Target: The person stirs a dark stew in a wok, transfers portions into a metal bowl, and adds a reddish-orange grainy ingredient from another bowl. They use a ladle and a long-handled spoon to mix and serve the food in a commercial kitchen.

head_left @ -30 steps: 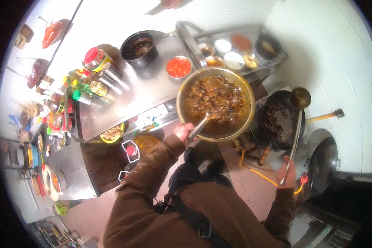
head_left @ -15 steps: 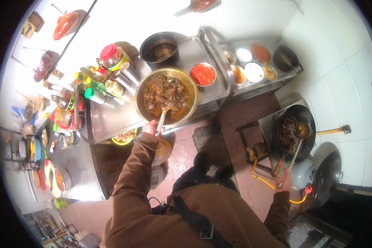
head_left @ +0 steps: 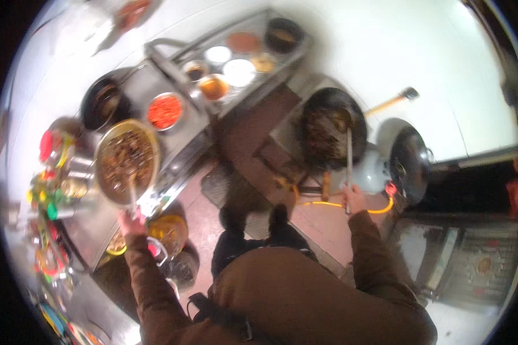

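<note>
My left hand [head_left: 132, 223], blurred by motion, is at the handle end of a pale serving spoon [head_left: 133, 187], its fingers seemingly closed on it. The spoon's head sits in a large metal bowl [head_left: 99, 172] of dark brown, saucy food at the counter's front edge. My right hand [head_left: 356, 199] is wrapped round the long handle of a metal ladle [head_left: 349, 152]. The ladle's cup rests inside a black wok [head_left: 360, 103] with dark food bits in it. A wooden handle [head_left: 326, 185] sticks out on the wok's near side.
Beside the bowl stand a black pot [head_left: 92, 109] and a bowl of chopped red chili [head_left: 165, 111]. Seasoning bowls [head_left: 240, 72] fill the rack behind. Bottles and jars crowd the left. A grey gas cylinder [head_left: 371, 172] with an orange hose [head_left: 328, 203] stands near the wok, below it a container [head_left: 170, 230].
The view has swung right, so the counter and wok appear further left. My left hand has drawn back a little from the bowl's rim. My right hand still grips the ladle.
</note>
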`<state>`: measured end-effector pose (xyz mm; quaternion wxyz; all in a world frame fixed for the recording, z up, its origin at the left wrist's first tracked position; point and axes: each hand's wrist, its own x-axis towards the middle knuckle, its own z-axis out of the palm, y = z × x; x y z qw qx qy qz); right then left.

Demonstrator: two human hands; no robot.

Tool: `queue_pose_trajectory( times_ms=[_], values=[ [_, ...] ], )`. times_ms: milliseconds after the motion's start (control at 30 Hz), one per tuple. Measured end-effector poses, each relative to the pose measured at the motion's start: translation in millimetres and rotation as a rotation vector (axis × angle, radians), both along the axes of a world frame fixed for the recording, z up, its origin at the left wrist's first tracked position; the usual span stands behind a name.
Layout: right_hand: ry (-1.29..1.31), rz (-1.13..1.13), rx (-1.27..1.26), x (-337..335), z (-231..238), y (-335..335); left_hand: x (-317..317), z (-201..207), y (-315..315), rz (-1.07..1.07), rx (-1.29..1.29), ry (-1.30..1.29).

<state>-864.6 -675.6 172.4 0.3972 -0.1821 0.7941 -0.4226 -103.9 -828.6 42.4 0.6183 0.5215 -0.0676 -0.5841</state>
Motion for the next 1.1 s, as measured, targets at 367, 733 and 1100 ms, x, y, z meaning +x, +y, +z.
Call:
queue_pose_trajectory(
  times_ms=[367, 733, 1100],
  values=[
    [0.439, 0.344, -0.014, -94, -35, -62, -307, -36, 91, -0.878, 0.509, 0.034],
    [0.996, 0.852, 0.226, -232, -2, 105, -687, 17, 58, -1.239, 0.308, 0.227],
    [0.334, 0.679, 0.178, -156, 90, 149, -703, 38, 70, -1.200, 0.328, 0.092]
  ],
)
